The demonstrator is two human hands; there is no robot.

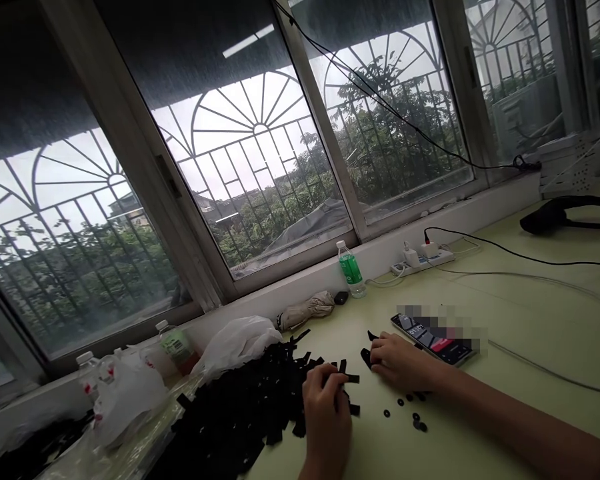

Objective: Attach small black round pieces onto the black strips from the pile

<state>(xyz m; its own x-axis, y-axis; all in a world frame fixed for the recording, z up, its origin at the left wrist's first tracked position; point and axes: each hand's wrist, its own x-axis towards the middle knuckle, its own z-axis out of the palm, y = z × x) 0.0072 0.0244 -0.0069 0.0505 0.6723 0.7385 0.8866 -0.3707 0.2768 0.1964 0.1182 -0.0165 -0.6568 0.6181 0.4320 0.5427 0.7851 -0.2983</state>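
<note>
My left hand is at the right edge of a heap of short black strips, its fingers curled down and closed. Some strip ends stick out beside those fingertips; what is between them is hidden. To the right, my right hand has its fingers closed on a black strip against the tabletop. Another dark tip shows just above its index finger. Several small black round washer-like pieces lie below my right wrist. A phone with a lit screen lies flat just beyond that hand.
A green-labelled bottle stands by the window sill, near a power strip with plugs and cables. At left are white plastic bags, another bottle and a folded beige umbrella-like bundle. A black curved object lies far right.
</note>
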